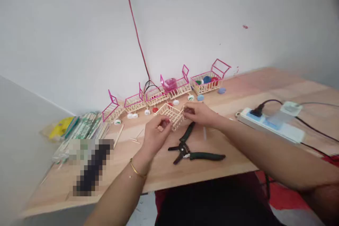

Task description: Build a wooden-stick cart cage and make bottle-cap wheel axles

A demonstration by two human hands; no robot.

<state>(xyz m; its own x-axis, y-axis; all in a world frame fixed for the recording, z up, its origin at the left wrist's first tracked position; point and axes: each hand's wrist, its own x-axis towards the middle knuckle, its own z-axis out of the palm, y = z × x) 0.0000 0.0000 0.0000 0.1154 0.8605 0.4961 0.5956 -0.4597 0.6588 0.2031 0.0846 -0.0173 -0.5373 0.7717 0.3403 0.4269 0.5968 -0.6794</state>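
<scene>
Both hands hold a small open basket point(173, 113) made of pale sticks, raised a little over the wooden table point(156, 169). My left hand point(156, 132) pinches its near left corner, thumb and fingertips together. On the right side, my right hand point(198, 113) has its fingers closed at the basket's edge. Just below the basket lie dark green-handled pliers point(182, 149) with their handles spread. Behind it stands a row of similar stick baskets with pink trim and handles, among them one basket point(208, 84) holding coloured caps.
Bottle caps point(200, 97) lie before the row. Loose sticks point(119, 134) and packed stick bundles point(84, 127) are on the left, beside a blurred dark object point(94, 167). A white power strip point(272, 123) with cables lies right. A red cord point(135, 24) runs down the wall.
</scene>
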